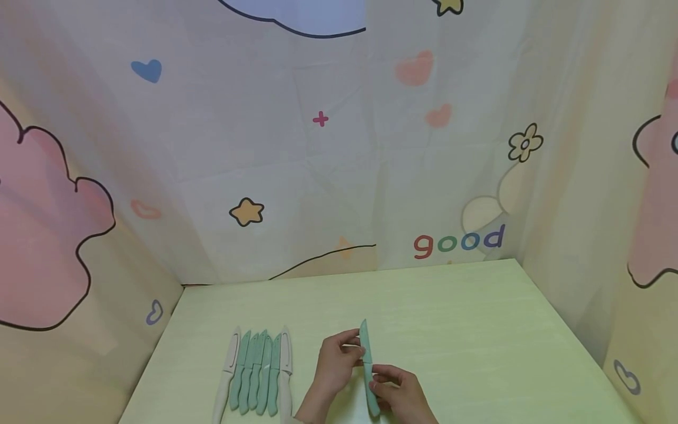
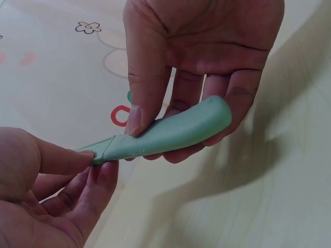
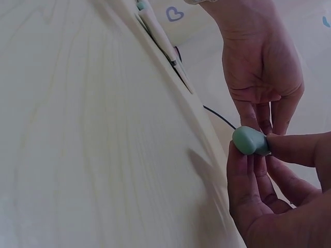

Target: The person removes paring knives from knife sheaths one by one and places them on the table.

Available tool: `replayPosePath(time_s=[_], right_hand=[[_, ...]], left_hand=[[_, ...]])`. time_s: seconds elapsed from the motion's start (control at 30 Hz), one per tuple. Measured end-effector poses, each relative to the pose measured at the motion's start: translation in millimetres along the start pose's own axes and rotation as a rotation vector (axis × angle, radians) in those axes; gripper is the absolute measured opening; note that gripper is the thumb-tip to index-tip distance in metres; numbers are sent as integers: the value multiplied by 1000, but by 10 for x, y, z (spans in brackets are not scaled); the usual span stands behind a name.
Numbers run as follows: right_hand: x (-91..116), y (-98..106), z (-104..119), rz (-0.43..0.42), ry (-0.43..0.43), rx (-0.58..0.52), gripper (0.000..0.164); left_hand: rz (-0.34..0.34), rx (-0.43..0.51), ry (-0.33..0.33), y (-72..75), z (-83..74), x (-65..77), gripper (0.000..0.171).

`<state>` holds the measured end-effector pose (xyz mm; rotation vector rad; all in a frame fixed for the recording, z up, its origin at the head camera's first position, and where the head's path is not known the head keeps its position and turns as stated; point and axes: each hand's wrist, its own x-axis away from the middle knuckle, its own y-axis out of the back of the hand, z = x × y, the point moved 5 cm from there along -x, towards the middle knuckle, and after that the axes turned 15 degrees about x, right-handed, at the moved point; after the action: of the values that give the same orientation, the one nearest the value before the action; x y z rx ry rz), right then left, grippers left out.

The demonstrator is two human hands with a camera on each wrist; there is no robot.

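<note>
A green paring knife (image 1: 368,377) in a matching sheath is held up between both hands, tip pointing away. My left hand (image 1: 337,360) pinches the sheath end near where it meets the handle, thumb on one side and fingers on the other. My right hand (image 1: 401,393) grips the handle between thumb and fingers. In the left wrist view the curved green handle (image 2: 181,129) shows fully, with the sheath partly covered by the left thumb. The right wrist view shows mainly the butt of the handle (image 3: 249,140); the blade is hidden.
Left of the hands, several green sheathed knives (image 1: 256,368) lie side by side on the pale table (image 1: 477,330). A white sheathed knife (image 1: 228,371) flanks them at the left, another white knife (image 1: 285,365) at the right. A printed curtain (image 1: 339,176) stands behind the table.
</note>
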<state>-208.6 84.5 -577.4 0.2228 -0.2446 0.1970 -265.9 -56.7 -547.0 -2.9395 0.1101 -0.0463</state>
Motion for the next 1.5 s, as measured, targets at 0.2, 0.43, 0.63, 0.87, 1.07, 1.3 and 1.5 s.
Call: replayPosePath(time_s=[0.2, 0.43, 0.63, 0.87, 1.07, 1.3, 1.5], right_hand=[[7, 1, 9, 0, 6, -3, 42], [3, -15, -33, 18, -25, 18, 41], [1, -20, -52, 24, -22, 15, 41], [16, -17, -63, 41, -16, 5, 40], [31, -12, -59, 42, -13, 5, 40], [37, -24, -66, 59, -8, -4, 38], [35, -27, -66, 62, -10, 1, 38]], left_hand=[[-14, 0, 7, 11, 10, -8, 38], [-29, -10, 3, 4, -25, 10, 38], [-27, -12, 11, 11, 4, 1, 38], [-13, 10, 2, -14, -91, 52, 38], [-2, -2, 3, -66, -286, 156, 38], [-8, 33, -13, 8, -61, 22, 38], [-10, 31, -28, 41, 32, -38, 38]])
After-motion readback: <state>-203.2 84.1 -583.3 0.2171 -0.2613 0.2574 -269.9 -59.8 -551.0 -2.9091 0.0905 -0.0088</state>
